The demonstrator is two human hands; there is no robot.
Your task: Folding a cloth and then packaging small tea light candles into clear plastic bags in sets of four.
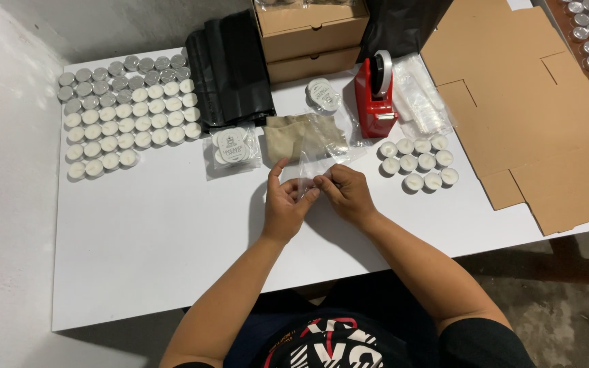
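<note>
Both hands meet over the middle of the white table (pixel 158 245). My left hand (pixel 286 202) and my right hand (pixel 346 193) pinch the lower edge of a small clear plastic bag (pixel 313 158) between fingertips; the bag stands up from the hands and looks empty. Just right of the hands sits a cluster of several white tealight candles (pixel 418 163). Behind the bag lies a beige cloth pouch (pixel 293 135).
Rows of tealights (pixel 125 112) fill the far left. A packed clear bag (pixel 232 148), black bags (pixel 230 68), stacked cardboard boxes (pixel 311 37), a red tape dispenser (pixel 375 95), clear bags (pixel 420 99) and flat cardboard (pixel 533 116) line the back and right.
</note>
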